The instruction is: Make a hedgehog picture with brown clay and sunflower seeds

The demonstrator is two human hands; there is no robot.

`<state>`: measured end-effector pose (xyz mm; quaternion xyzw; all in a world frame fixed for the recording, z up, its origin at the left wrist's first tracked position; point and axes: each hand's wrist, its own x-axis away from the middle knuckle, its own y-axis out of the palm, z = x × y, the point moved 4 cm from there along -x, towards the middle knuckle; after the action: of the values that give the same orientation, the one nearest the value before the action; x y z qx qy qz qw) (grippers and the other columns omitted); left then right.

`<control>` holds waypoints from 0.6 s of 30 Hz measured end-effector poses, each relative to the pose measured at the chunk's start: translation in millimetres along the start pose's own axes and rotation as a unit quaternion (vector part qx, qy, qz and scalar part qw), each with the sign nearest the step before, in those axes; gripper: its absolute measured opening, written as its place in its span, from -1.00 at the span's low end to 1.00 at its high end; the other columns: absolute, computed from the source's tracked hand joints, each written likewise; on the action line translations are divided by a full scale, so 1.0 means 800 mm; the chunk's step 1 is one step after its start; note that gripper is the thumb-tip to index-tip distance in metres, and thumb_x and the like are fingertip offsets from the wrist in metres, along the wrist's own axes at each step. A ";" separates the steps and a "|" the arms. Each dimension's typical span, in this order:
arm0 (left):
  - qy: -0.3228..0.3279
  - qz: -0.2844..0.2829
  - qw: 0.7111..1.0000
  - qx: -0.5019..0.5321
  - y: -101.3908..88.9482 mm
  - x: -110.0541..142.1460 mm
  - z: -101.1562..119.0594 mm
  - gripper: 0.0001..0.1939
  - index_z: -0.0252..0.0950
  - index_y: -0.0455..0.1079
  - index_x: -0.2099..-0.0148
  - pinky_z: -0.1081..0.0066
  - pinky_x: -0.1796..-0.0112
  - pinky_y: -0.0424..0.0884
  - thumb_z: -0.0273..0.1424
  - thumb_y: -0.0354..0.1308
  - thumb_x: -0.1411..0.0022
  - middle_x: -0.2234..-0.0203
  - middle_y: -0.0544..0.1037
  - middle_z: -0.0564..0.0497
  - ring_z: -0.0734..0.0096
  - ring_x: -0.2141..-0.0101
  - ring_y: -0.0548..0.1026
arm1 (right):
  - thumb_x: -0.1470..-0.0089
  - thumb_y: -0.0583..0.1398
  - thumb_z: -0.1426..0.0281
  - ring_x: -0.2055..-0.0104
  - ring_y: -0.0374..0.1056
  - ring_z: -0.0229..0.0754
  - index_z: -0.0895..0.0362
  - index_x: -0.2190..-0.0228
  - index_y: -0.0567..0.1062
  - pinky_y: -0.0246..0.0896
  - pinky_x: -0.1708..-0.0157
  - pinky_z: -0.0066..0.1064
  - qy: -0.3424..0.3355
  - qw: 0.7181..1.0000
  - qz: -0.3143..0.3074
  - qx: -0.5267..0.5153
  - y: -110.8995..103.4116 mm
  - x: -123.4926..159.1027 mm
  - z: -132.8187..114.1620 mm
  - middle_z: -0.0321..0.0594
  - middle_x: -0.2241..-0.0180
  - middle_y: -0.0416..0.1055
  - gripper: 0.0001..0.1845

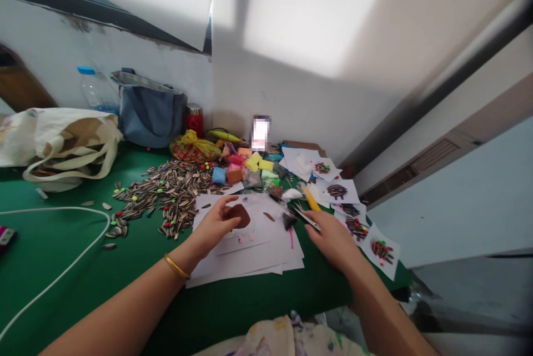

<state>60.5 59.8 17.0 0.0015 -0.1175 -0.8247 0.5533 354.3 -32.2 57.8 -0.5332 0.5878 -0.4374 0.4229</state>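
Two hands are busy: the left hand (215,224) has thumb and fingers closed on a brown piece (239,216), and the right hand (333,235) looks clamped on a metal tool (308,217), though its fingertips are partly hidden. The tool's long axis slants forward and left from the right fingers. The brown piece lies to their left, apart from the tool and over the drawing on the paper (254,267); the left hand is the nearer. Beyond sit seeds (179,195) left, cards (391,268) right.
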 end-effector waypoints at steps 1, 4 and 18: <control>-0.006 -0.005 1.000 -0.013 0.001 0.000 0.000 -0.33 -0.27 0.24 -0.12 0.29 0.23 0.44 -0.38 0.34 0.06 0.31 0.56 -0.01 0.26 0.26 0.54 | -0.20 0.10 0.29 -0.09 0.32 0.01 0.07 -0.05 0.46 0.19 -0.09 -0.18 -0.035 0.998 0.000 -0.049 0.004 -0.006 -0.024 -0.08 -0.03 0.43 -0.60; -0.007 -0.025 0.998 -0.051 0.003 0.002 0.001 -0.50 -0.28 0.31 0.06 0.31 0.26 0.43 -0.38 0.34 0.08 0.33 0.56 -0.01 0.25 0.28 0.55 | -0.22 0.10 0.32 0.02 0.38 -0.10 0.07 -0.04 0.46 0.26 -0.01 -0.25 -0.125 0.977 -0.007 -0.171 0.021 -0.025 -0.088 -0.13 0.04 0.47 -0.62; 0.044 -0.016 0.997 -0.065 -0.002 -0.001 -0.002 -0.51 -0.26 0.27 0.07 0.30 0.29 0.43 -0.34 0.36 0.05 0.31 0.55 -0.03 0.29 0.32 0.53 | -0.10 0.18 0.34 0.30 0.40 -0.18 0.14 0.28 0.57 0.28 0.26 -0.34 -0.107 0.916 -0.050 -0.384 0.058 -0.087 -0.162 -0.23 0.33 0.52 -0.81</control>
<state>59.7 61.1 15.3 0.0034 -0.0394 -0.8384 0.5436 222.6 47.9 48.9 -0.7266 0.6346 -0.1390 0.2237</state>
